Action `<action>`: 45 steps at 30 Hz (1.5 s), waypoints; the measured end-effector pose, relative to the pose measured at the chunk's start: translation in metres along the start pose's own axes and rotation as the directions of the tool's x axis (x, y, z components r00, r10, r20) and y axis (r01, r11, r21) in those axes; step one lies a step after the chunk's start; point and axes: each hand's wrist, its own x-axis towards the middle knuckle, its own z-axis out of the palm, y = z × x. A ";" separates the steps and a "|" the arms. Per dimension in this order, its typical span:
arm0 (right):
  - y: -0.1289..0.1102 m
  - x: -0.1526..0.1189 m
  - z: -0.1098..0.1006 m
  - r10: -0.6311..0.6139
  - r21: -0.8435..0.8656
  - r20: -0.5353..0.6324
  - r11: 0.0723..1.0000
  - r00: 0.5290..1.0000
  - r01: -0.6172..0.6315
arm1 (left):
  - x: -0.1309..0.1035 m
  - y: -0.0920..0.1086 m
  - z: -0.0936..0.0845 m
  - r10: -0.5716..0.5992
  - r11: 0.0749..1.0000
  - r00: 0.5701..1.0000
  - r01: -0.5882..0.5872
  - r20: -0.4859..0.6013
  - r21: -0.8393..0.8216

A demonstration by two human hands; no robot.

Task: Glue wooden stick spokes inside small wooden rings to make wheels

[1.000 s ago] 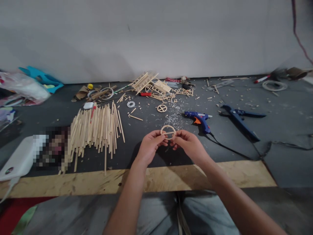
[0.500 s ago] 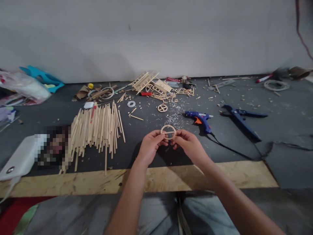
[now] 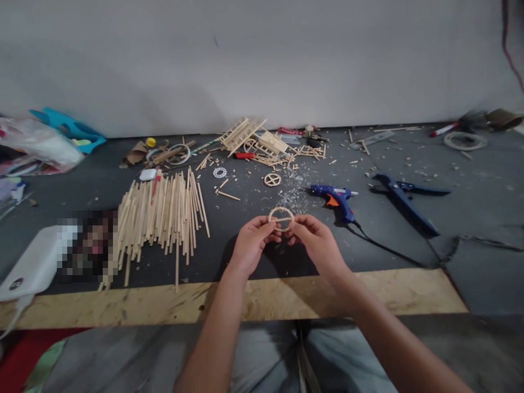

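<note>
A small light wooden ring (image 3: pixel 281 209) with one thin stick across its middle is held above the dark table, between both hands. My left hand (image 3: pixel 254 240) pinches the ring's left side, its thumb at the stick's left end. My right hand (image 3: pixel 311 234) pinches the right side near the other end of the stick. Beyond the hands lies a wooden wheel with crossed spokes (image 3: pixel 272 179). A blue glue gun (image 3: pixel 333 199) with an orange trigger rests to the right of the ring.
Many loose wooden sticks (image 3: pixel 164 213) lie at the left, near a white power bank (image 3: pixel 35 262). Blue cutters (image 3: pixel 405 202) are on the right. Wooden lattice pieces (image 3: pixel 241 136) and scraps sit at the back. A black cable (image 3: pixel 385 254) trails right from the glue gun.
Both hands keep their hold on the ring. The stick across it looks slightly more tilted, and the right fingertips have shifted a little. The camera view has moved very slightly.
</note>
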 end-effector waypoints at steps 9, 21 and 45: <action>0.001 -0.002 0.000 -0.013 -0.001 0.004 1.000 1.000 0.013 | -0.001 0.001 0.002 -0.003 1.000 1.000 0.003 -0.006 0.015; 0.002 0.000 0.002 -0.002 0.006 0.001 1.000 1.000 0.002 | -0.001 0.001 0.002 -0.006 1.000 1.000 0.007 -0.013 0.016; 0.003 -0.001 0.005 -0.025 -0.066 -0.023 0.998 0.999 0.023 | -0.001 0.000 0.003 0.041 0.999 0.998 -0.040 -0.040 0.023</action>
